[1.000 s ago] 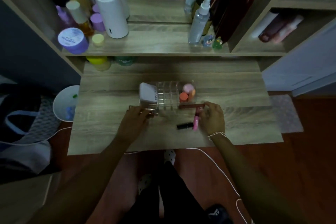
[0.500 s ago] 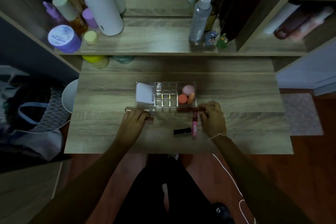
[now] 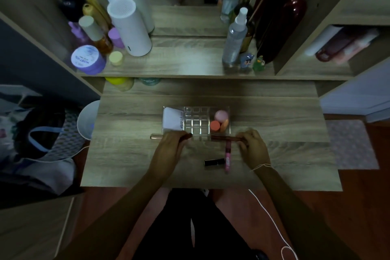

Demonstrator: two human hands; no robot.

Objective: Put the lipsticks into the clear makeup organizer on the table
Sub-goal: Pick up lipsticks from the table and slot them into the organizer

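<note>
The clear organizer (image 3: 196, 121) stands in the middle of the wooden table (image 3: 274, 120), and I take it as the landmark. Its middle grid of small cells looks empty. In its left part leans a white tube (image 3: 173, 120), and in its right part lie a pink sponge (image 3: 221, 115), an orange sponge (image 3: 214, 126) and a smaller peach one.

Just in front of the left corner of the organizer, the left hand (image 3: 168, 148) is closed around a rose-gold lipstick (image 3: 156, 137). This lipstick lies flat along the front wall, and both its ends stick out of the fist. Just in front of the right corner, the right hand (image 3: 254, 149) pinches one end of a dark red lipstick (image 3: 225, 138), which also lies flat and parallel to the front wall, very near to it.

A pink lipstick (image 3: 227, 157) lies on the table between the hands, pointing away from the organizer; its far end is under or against the red one, I cannot tell which. A black lipstick (image 3: 214, 162) lies beside it, further from the organizer, touched by no hand.

Behind the organizer a shelf (image 3: 179, 63) carries a white cylinder (image 3: 129, 29), a spray bottle (image 3: 235, 40) and a purple jar (image 3: 87, 59).
</note>
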